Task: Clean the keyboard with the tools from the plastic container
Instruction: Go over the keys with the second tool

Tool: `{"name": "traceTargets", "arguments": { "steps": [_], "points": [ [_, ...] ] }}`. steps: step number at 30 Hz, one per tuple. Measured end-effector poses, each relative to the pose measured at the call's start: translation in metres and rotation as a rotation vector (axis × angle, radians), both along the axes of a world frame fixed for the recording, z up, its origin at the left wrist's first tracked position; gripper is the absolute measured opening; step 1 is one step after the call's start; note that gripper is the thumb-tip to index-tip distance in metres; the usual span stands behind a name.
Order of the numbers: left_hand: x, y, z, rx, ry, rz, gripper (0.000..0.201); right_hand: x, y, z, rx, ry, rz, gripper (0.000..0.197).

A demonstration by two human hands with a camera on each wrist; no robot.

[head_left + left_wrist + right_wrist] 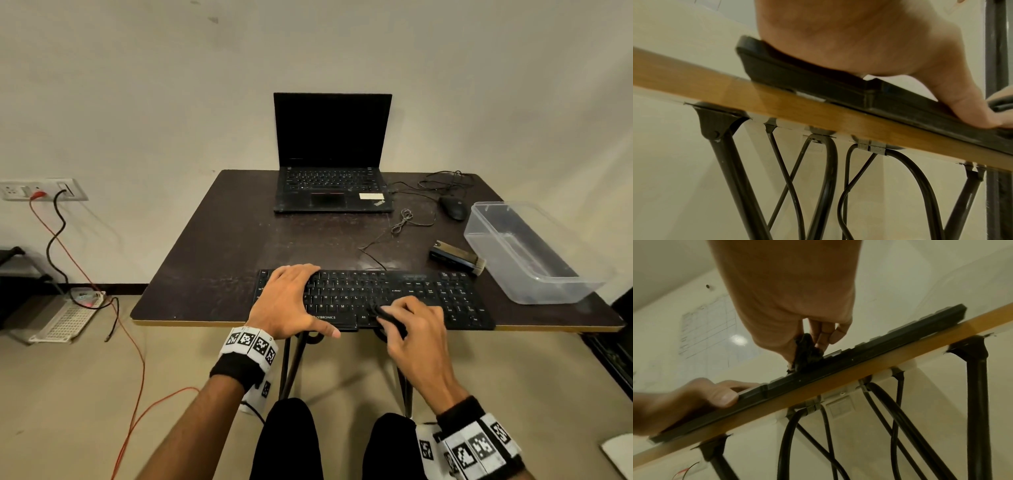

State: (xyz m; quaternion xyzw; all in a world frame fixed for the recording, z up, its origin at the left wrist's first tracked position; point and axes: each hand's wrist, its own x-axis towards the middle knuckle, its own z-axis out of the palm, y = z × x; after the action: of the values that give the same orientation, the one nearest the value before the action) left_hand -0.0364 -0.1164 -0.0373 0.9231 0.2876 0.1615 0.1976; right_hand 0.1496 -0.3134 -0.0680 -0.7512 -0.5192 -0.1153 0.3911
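A black keyboard (421, 294) lies along the near edge of the dark table (219, 253). My left hand (291, 301) lies flat on the keyboard's left end, fingers spread, thumb along the front edge. The palm presses on the keyboard (818, 81) in the left wrist view. My right hand (411, 329) pinches a small black brush (388, 318) whose bristles touch the keys near the middle. In the right wrist view the brush (805, 352) stands on the keyboard (879, 347) between my fingers. An empty clear plastic container (524, 253) stands at the right.
A second, flat brush (457, 257) lies between keyboard and container. An open black laptop (332, 154) sits at the back, a mouse (454, 207) and tangled cables beside it. Black metal table legs (735, 178) are below the edge. Cables and a wall socket (41, 190) are left.
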Motion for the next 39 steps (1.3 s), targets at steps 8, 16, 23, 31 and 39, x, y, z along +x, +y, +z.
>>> {"name": "traceTargets", "arguments": {
  "steps": [8, 16, 23, 31, 39],
  "points": [
    [0.0, -0.002, 0.002, 0.001, -0.023, -0.014, 0.124, -0.005, -0.004, 0.001, 0.009, 0.029, 0.05, 0.018],
    [0.0, 0.0, 0.0, 0.011, -0.009, -0.014, 0.125, -0.014, 0.002, 0.0, 0.02, 0.013, 0.09, 0.021],
    [0.0, 0.0, 0.002, 0.013, -0.012, -0.015, 0.125, 0.007, 0.013, 0.007, -0.017, 0.061, -0.004, 0.02],
    [0.001, 0.002, -0.001, 0.011, -0.016, -0.012, 0.125, 0.025, 0.019, 0.009, -0.048, 0.084, -0.107, 0.015],
    [0.0, 0.002, -0.002, 0.003, -0.012, 0.001, 0.126, 0.034, 0.03, 0.012, -0.045, 0.123, -0.143, 0.015]
  ]
}}
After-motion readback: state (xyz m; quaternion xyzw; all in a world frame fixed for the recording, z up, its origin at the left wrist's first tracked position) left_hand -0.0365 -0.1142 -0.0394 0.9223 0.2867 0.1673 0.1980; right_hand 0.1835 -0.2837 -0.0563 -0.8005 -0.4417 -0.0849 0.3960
